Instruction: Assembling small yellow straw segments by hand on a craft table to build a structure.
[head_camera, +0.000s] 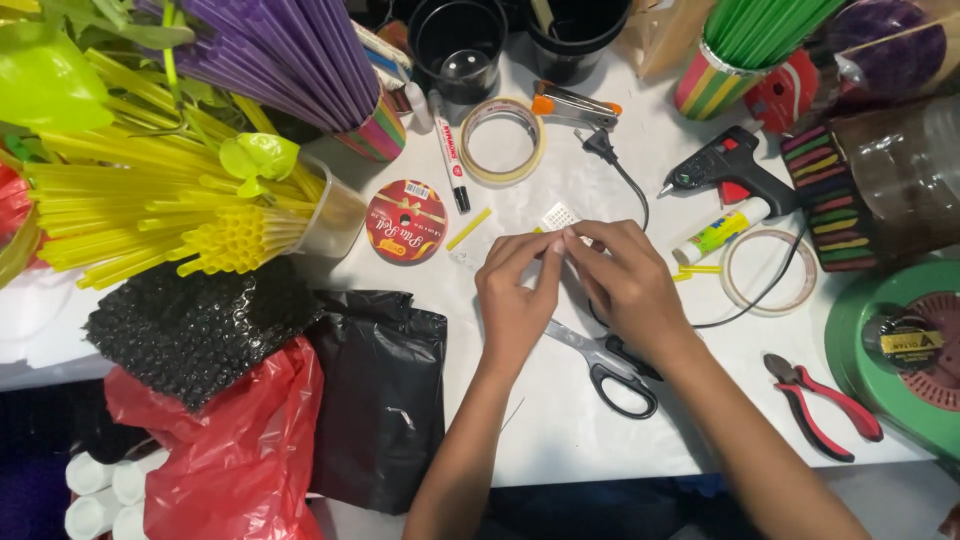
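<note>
Taking the black-handled steel scissors (610, 365) on the white desk (560, 430) as my landmark, my left hand (515, 300) and right hand (625, 280) meet just beyond them, fingertips pinching a small pale yellow straw piece (556, 236). I judge it light, thin and easily crushed, so it is best gripped gently at its ends. Farther beyond lie a clear tape roll (503, 140) and a black glue gun (725, 170).

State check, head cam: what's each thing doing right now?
left hand: pinching a small pale piece
right hand: pinching the same piece
scissors: lying shut, partly under the right wrist
pliers: lying shut
glue gun: lying on its side
marker: capped
</note>
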